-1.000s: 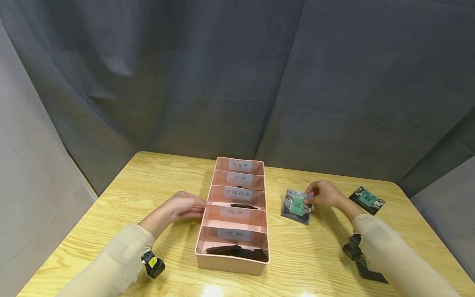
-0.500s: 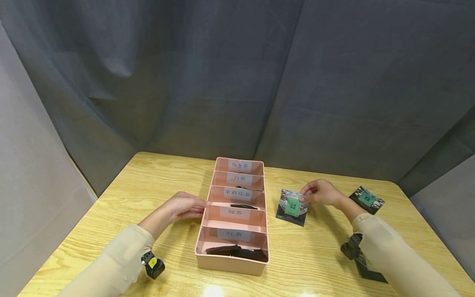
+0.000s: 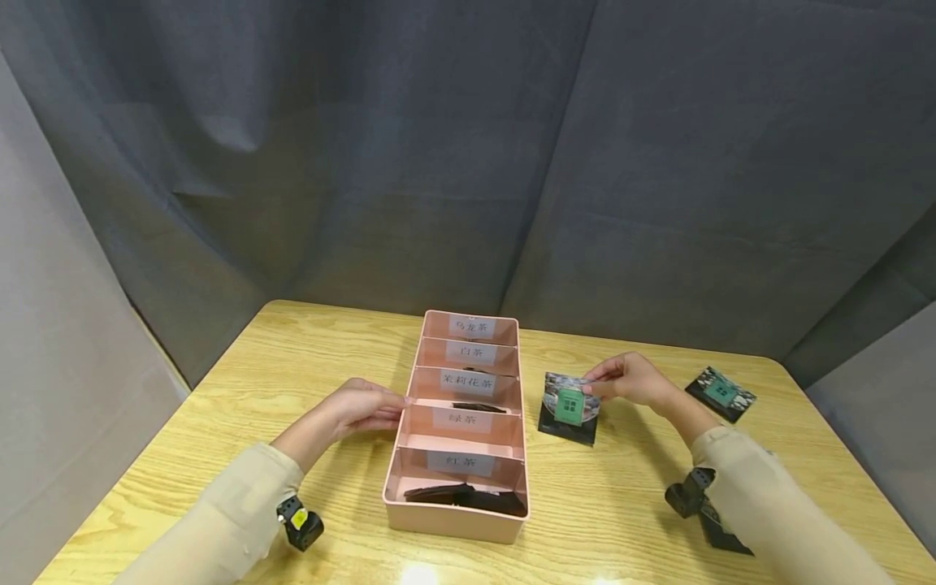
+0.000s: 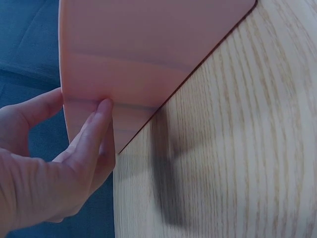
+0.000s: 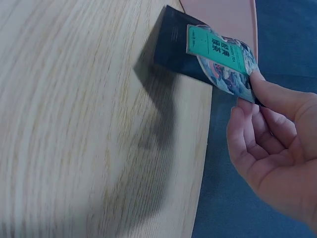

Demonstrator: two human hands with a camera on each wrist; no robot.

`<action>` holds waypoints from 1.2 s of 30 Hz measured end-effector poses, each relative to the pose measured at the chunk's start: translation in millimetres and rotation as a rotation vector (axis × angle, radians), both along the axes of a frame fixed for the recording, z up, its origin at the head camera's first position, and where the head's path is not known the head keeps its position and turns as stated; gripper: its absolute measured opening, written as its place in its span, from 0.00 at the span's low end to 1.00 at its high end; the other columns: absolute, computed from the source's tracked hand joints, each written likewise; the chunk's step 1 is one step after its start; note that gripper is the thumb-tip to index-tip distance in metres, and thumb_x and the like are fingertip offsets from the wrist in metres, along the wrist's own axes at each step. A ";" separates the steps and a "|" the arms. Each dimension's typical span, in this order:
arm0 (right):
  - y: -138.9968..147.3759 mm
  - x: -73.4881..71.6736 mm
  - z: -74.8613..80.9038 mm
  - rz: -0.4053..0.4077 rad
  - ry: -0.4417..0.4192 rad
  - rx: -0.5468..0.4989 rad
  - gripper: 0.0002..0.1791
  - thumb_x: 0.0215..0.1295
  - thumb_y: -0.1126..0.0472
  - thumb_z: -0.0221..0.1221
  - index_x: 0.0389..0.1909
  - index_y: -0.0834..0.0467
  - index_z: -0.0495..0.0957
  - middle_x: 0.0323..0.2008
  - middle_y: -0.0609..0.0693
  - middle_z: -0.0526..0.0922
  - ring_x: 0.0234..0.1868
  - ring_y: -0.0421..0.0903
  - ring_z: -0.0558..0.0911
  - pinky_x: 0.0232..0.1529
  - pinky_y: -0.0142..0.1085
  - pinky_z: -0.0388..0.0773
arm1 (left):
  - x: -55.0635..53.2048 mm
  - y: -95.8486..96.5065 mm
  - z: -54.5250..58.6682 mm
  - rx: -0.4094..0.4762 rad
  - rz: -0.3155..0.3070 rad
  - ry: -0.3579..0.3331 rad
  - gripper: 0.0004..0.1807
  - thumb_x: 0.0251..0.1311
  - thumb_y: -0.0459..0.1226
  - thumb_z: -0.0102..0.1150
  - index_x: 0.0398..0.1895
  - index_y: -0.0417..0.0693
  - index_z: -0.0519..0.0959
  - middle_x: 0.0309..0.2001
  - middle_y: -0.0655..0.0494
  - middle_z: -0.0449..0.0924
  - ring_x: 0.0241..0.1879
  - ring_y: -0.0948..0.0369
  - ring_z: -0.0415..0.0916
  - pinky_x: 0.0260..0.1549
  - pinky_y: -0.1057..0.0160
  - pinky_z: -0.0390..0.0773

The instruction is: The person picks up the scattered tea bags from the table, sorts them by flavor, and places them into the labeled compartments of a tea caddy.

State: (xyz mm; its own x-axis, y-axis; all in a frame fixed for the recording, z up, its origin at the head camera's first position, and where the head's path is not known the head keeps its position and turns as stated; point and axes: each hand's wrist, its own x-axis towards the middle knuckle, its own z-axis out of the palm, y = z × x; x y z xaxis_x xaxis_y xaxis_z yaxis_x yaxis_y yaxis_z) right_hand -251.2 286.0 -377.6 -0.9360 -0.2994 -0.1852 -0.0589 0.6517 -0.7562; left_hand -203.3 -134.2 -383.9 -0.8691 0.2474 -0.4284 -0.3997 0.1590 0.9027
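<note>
My right hand (image 3: 630, 380) pinches a dark tea sachet (image 3: 569, 408) by its upper right corner. The sachet has a green label and a patterned top; in the right wrist view it hangs tilted over the table, casting a shadow. Left of it stands a long pink divided box (image 3: 453, 520) with a white label in each compartment. My left hand (image 3: 366, 404) holds the box's left wall: in the left wrist view the fingers (image 4: 101, 116) lie along its outside and one digit goes behind the rim. Dark sachets (image 3: 468, 497) lie in the front compartment.
Another green-labelled sachet (image 3: 722, 394) lies at the table's right rear. A further dark packet (image 3: 724, 536) is partly hidden under the right sleeve. Behind the wooden table (image 3: 322, 341) hangs a grey curtain (image 3: 409, 162).
My right hand has carried the sachet left, toward the box, and the sachet has turned to hang a little straighter. The left hand and the box have stayed in place.
</note>
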 end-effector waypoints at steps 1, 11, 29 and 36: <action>-0.1 0.9 0.3 -0.004 -0.001 0.000 0.18 0.60 0.57 0.65 0.44 0.67 0.82 0.36 0.53 0.87 0.34 0.42 0.85 0.47 0.50 0.86 | 0.1 -0.2 0.0 0.001 -0.001 -0.001 0.21 0.61 0.32 0.60 0.52 0.22 0.74 0.48 0.37 0.83 0.41 0.59 0.85 0.46 0.61 0.86; -3.4 10.3 8.4 0.007 0.013 -0.007 0.19 0.62 0.55 0.64 0.46 0.66 0.81 0.37 0.53 0.87 0.35 0.43 0.85 0.47 0.49 0.85 | 0.3 -0.6 0.5 0.005 -0.011 0.002 0.21 0.62 0.32 0.58 0.52 0.22 0.74 0.48 0.36 0.83 0.44 0.56 0.85 0.46 0.61 0.86; -19.1 27.6 36.9 0.042 0.174 0.079 0.13 0.60 0.58 0.65 0.39 0.64 0.84 0.33 0.55 0.87 0.27 0.36 0.79 0.27 0.28 0.78 | -0.3 -0.1 -0.4 0.009 0.001 -0.004 0.20 0.61 0.31 0.58 0.52 0.21 0.74 0.47 0.36 0.83 0.42 0.58 0.85 0.46 0.61 0.87; -28.4 34.9 50.8 0.098 0.279 0.102 0.08 0.59 0.61 0.66 0.35 0.62 0.85 0.30 0.55 0.87 0.21 0.34 0.71 0.20 0.28 0.67 | -0.1 0.1 -0.6 -0.005 0.006 -0.004 0.20 0.61 0.31 0.58 0.52 0.22 0.74 0.46 0.38 0.84 0.39 0.60 0.85 0.45 0.62 0.87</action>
State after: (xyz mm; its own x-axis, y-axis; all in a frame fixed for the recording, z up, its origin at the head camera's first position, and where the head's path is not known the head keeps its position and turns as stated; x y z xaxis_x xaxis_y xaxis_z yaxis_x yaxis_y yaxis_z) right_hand -216.3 257.6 -326.8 -0.9226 -0.3835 0.0415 -0.3211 0.7041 -0.6333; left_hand -203.4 -134.1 -384.5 -0.8690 0.2400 -0.4328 -0.4040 0.1611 0.9005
